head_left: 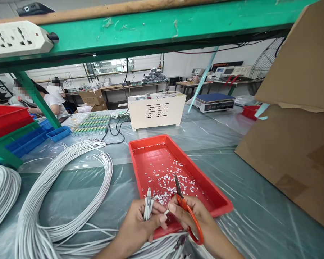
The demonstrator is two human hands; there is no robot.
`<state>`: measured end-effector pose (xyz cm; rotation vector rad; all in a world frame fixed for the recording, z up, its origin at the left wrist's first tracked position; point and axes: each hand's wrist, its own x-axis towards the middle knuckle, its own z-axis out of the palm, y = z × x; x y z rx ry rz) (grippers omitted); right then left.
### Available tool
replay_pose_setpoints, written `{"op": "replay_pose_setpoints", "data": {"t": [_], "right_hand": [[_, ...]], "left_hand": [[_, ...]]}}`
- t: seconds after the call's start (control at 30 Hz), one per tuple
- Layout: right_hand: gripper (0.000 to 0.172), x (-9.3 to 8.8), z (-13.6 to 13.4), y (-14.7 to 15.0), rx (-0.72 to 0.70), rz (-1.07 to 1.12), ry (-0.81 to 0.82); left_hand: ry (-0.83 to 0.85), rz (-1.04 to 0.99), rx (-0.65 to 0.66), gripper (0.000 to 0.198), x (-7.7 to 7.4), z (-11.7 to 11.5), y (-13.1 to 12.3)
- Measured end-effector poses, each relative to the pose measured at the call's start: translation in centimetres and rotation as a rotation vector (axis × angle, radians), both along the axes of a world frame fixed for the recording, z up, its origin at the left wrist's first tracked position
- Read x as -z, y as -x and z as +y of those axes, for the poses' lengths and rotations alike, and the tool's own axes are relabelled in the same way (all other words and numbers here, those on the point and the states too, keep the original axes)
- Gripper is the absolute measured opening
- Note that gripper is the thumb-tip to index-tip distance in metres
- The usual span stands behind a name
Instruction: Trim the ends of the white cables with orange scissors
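My left hand (142,219) is closed around a small bundle of white cables (148,205), their ends sticking up between thumb and fingers. One cable end (166,212) lies between my left fingertips and the thumb of my right hand (191,214). Orange-handled scissors (190,216) rest in my right hand, their dark blades pointing up and away. Both hands are over the near end of a red tray (183,144), which has many small white and silvery scraps (167,181) in it. Beneath my wrists runs a thick bunch of white cables (156,248).
Coiled white cables (32,205) lie at left. Behind the tray stand a cream metal box (156,111) and a scale (213,104). Cardboard (291,162) rises at right; a green beam (162,25) crosses overhead. Bins (8,120) stack at far left. People (51,100) sit beyond.
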<state>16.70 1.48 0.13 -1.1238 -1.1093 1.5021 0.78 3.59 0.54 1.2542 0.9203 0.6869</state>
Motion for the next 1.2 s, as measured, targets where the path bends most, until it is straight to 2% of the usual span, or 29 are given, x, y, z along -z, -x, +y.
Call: {"op": "replay_pose_setpoints", "data": {"t": [0.07, 0.17, 0.27, 0.4, 0.53, 0.67, 0.73, 0.83, 0.9, 1.03, 1.2], "right_hand": [[0.033, 0.5, 0.0, 0.1, -0.006, 0.048, 0.024], [0.035, 0.9, 0.1, 0.1, -0.082, 0.15, 0.055], [0.037, 0.7, 0.1, 0.2, -0.132, 0.186, 0.074], [0.041, 0.4, 0.1, 0.3, -0.061, 0.104, 0.031], [0.044, 0.2, 0.1, 0.2, 0.045, -0.032, -0.032], [0.036, 0.1, 0.1, -0.3, 0.103, -0.235, -0.131], [0.034, 0.1, 0.1, -0.6, 0.157, -0.455, -0.257], [0.034, 0.1, -0.1, -1.1, 0.245, -0.834, -0.564], [0.031, -0.1, -0.1, -1.3, 0.263, -0.992, -0.728], [0.028, -0.4, -0.1, -1.5, 0.242, -1.095, -0.827], [0.03, 0.2, 0.0, -1.2, 0.213, -1.046, -0.795]], "left_hand": [[0.011, -0.035, 0.004, 0.036, -0.3, -0.3, -0.1], [0.023, -0.065, 0.077, 0.046, -0.7, -0.6, 0.1], [-0.001, -0.056, 0.142, 0.045, -0.6, -0.5, 0.4], [-0.031, -0.036, 0.164, 0.043, -0.2, -0.2, 0.8], [-0.049, -0.033, 0.162, 0.038, -0.3, 0.0, 0.8], [-0.032, -0.057, 0.155, 0.039, -0.5, 0.0, 0.8], [-0.011, -0.074, 0.149, 0.039, -0.5, 0.0, 0.8], [0.011, -0.12, 0.142, 0.036, -0.4, 0.0, 0.9], [0.027, -0.155, 0.138, 0.034, -0.4, 0.1, 1.0], [0.064, -0.207, 0.125, 0.032, -0.4, 0.2, 0.9], [0.062, -0.221, 0.113, 0.031, -0.4, 0.1, 0.8]]}}
